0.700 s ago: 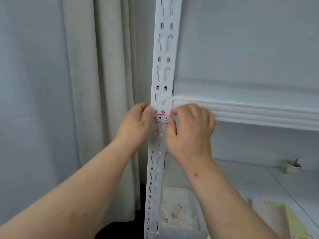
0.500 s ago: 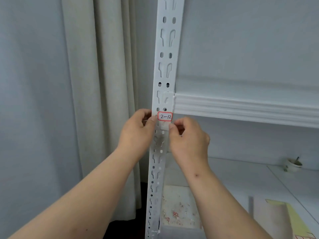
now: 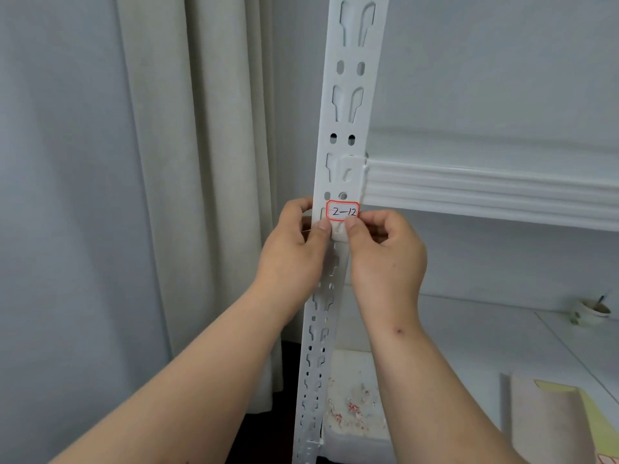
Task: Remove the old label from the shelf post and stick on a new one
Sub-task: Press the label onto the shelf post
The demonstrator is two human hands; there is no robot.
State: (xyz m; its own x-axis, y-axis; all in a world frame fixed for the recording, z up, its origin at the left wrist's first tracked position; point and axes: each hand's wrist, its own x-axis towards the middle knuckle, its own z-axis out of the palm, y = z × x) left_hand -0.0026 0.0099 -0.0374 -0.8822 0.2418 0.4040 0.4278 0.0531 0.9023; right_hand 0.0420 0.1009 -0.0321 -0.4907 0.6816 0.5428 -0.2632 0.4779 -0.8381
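Now the thin, light label [image 3: 342,210] sits flat on the white shelf post [image 3: 348,135], and the left hand [image 3: 294,252] and right hand [image 3: 385,259] press thumbs just under it, so picking a corner looks best.

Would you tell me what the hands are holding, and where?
Both thumbs press at the label's lower edge on the shelf post; a true grip cannot be told.

The label [image 3: 342,211], marked "2-12", sits on the white shelf post [image 3: 348,128]. The left hand [image 3: 294,252] and right hand [image 3: 385,259] press their thumbs just below it.
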